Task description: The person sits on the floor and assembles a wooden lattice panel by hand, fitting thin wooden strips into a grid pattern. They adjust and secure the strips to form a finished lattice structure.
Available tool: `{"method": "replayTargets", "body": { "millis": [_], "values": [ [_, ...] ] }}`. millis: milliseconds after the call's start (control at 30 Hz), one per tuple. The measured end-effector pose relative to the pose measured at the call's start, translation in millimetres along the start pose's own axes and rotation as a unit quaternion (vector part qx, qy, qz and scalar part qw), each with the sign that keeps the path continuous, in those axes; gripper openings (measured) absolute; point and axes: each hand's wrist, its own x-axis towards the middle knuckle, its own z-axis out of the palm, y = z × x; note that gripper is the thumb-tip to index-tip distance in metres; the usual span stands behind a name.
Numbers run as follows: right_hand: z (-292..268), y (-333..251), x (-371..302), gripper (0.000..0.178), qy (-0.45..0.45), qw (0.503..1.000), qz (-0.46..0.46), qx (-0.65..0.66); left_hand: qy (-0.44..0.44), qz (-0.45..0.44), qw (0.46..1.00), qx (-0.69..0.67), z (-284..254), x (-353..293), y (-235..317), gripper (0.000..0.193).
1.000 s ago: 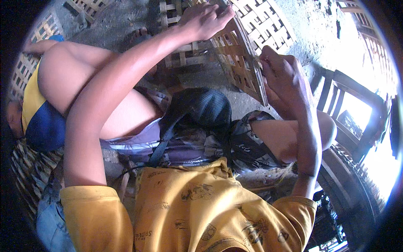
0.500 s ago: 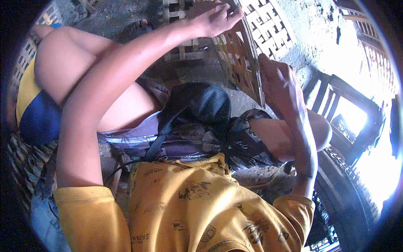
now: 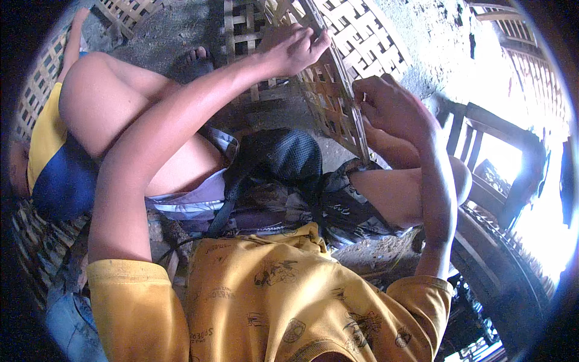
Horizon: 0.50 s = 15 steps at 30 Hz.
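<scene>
A woven bamboo basket [image 3: 329,99] with an open lattice stands tilted on edge between my knees. Its long rim runs from the top of the view down toward my lap. My left hand [image 3: 295,49] is closed on the rim's upper part, thumb and fingers pressed together. Lower on the same rim, my right hand [image 3: 395,111] is closed with curled fingers against the edge strip. Whether a thin strip lies in its fingers is too small to tell. Brightly lit lattice [image 3: 365,36] shows beyond the rim.
A dark mesh cloth item [image 3: 289,160] rests on my lap. At left, close by, is a person in a yellow and blue garment [image 3: 60,163]. More woven lattice pieces [image 3: 126,15] lie at the upper left. A dark wooden frame [image 3: 512,139] stands at right in strong light.
Both hands and the basket rim have shifted slightly left in the view. My right hand's fingers are more curled and now sit a little further from the rim's lower end.
</scene>
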Motion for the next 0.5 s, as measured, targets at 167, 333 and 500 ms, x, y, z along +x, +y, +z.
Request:
{"method": "replayTargets", "body": {
  "millis": [167,333,500],
  "values": [
    [5.9,36.1,-14.5,0.013,-0.053,0.993,-0.102,0.015,-0.099,-0.057,0.992,-0.054,-15.4,3.0,9.4,0.065],
    [-8.2,41.0,-13.2,0.017,0.01,0.994,-0.024,0.108,-0.073,-0.07,0.995,0.005,0.7,-7.7,2.1,0.065],
    [13.9,30.3,-13.8,0.019,0.189,0.978,-0.081,0.038,-0.046,-0.036,0.998,0.007,4.4,-3.2,-4.7,0.072]
  ]
}}
